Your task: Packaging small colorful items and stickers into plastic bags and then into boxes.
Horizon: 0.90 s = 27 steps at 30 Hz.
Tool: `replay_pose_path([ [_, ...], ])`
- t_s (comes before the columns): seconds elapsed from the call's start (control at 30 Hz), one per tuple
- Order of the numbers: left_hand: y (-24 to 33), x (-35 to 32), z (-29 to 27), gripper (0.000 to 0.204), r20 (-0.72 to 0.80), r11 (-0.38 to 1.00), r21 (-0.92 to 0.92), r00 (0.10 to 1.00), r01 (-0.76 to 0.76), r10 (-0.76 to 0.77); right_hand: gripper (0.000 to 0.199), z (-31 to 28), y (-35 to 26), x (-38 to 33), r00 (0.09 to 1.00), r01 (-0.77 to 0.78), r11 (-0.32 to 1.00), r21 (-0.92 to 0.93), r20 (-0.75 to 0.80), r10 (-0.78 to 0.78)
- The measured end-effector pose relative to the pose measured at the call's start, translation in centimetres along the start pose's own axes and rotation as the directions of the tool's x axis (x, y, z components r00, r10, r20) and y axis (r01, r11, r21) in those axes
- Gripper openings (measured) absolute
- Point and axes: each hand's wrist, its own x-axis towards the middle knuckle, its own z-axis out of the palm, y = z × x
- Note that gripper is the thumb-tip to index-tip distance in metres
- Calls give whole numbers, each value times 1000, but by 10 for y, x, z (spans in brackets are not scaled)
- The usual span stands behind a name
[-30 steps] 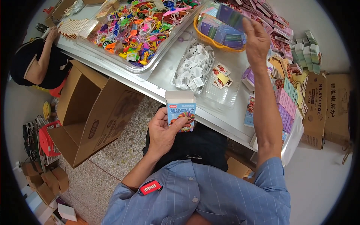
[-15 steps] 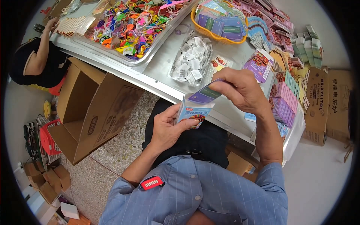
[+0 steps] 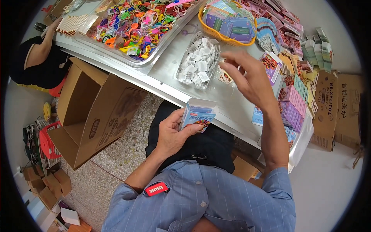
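Note:
A small light-blue carton (image 3: pixel 197 118) with its top flaps raised is gripped in my left hand (image 3: pixel 172 133), over my lap at the table's front edge. The thumb lies across its front; what is inside the carton is mostly hidden. My right hand (image 3: pixel 253 79) hovers over the table, fingers apart and slightly blurred, with nothing seen in it. Close beside its fingertips are a clear tray of small white packets (image 3: pixel 199 62) and a patterned sheet (image 3: pixel 225 76). Beyond them stands a yellow basket (image 3: pixel 228 38) holding purple cards (image 3: pixel 241 31).
A large clear tray of colourful plastic trinkets (image 3: pixel 135 29) fills the table's left. Pink and purple cartons (image 3: pixel 291 106) are stacked at the right, near brown cardboard (image 3: pixel 324 112). An open cardboard box (image 3: pixel 104 112) stands left of me. Another person's arm (image 3: pixel 40 50) rests at the far left.
My right hand has let go of the purple card at the carton's top and moved slightly up, fingers opening. The card no longer sticks out. My left hand has stayed in place.

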Motion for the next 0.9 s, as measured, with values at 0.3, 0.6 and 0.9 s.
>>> replay_pose_path([
  [0.3,-5,-2,-3,46,-30,1000,3,999,-19,19,28,60,30,32,992,127,874,-470,70,-107],
  [0.6,-8,-3,-9,43,-54,1000,-9,999,-5,5,16,54,41,29,986,162,961,-224,65,-151],
  [0.9,-6,-2,-9,43,-75,1000,1,997,-13,13,16,40,27,34,996,-50,996,79,76,44],
])
